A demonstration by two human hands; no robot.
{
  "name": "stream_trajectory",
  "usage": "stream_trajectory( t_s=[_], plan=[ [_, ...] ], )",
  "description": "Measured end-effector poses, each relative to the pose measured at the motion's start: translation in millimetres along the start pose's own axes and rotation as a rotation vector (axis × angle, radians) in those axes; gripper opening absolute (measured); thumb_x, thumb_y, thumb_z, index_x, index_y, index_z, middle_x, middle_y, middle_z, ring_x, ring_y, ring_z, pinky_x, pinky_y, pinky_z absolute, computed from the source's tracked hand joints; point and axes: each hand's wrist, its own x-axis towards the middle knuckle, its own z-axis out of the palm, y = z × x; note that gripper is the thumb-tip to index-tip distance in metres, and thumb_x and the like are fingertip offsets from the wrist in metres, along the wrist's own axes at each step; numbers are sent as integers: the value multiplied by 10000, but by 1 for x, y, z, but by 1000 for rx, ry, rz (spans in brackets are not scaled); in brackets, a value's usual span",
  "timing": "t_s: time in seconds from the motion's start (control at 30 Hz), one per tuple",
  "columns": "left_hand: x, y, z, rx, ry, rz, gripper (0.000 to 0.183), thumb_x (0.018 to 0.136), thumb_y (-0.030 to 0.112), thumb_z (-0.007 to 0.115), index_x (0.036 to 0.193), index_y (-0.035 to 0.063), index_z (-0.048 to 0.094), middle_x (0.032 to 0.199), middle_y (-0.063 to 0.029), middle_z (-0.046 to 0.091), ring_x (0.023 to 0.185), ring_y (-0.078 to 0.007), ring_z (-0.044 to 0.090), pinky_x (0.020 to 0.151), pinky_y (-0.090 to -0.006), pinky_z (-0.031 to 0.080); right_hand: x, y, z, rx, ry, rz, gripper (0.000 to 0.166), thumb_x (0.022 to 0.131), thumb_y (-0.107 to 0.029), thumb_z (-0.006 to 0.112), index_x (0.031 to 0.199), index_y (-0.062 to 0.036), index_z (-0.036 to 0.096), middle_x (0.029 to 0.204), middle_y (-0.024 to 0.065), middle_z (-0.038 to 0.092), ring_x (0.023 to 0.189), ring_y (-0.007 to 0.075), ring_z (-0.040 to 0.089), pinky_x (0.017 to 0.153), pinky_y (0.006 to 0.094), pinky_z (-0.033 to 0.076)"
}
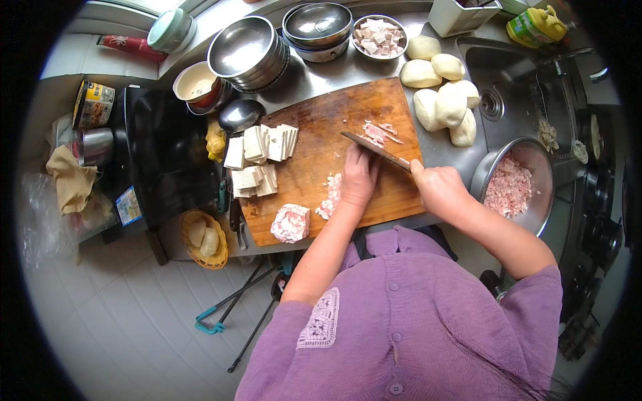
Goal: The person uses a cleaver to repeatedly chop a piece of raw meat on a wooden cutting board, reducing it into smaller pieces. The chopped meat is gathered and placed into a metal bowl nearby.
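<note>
My right hand (435,183) grips the handle of a kitchen knife (378,151), whose blade lies across the wooden cutting board (311,145). Just below the blade, my left hand (360,173) is on the board with its fingers bent; whether it presses on a piece of meat is hidden. Thin strips of pink, fatty meat (376,135) lie beyond the blade. Diced fatty meat (331,198) is beside my left wrist, and a larger block of fatty meat (291,223) rests near the board's front edge. Stacked white slices (256,145) stand at the board's left.
A metal bowl of minced meat (509,185) stands right of the board, below the sink (516,90). Pale dough-like pieces (436,108) lie between board and sink. Behind are stacked metal bowls (243,50) and a bowl of pale cubes (379,37). A ladle (242,115) lies left.
</note>
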Motion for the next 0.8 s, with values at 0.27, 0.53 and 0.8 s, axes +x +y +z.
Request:
stream_trajectory(
  t_s=[0.27,0.53,0.8],
  plan=[
    [2,-1,2,-36,-8,-13,348,755,38,680,1094,-7,612,1100,-228,591,1019,-419,553,906,-452,463,39,-6,27,23,71,-25,201,749,-20,569,942,13,520,640,157,634,630,332,662,541,433,513],
    [1,0,-1,22,59,49,294,784,54,674,1058,-25,604,1096,-231,573,1041,-418,532,919,-454,458,15,-3,22,61,171,-27,168,734,-16,572,891,-16,510,619,143,622,605,322,653,530,428,507],
    [0,2,-4,-27,0,7,282,770,37,670,1040,-18,612,1084,-209,583,1024,-410,540,915,-453,462,-18,1,4,23,25,23,125,756,-13,548,871,-12,501,616,151,621,602,340,653,531,435,510]
  ],
)
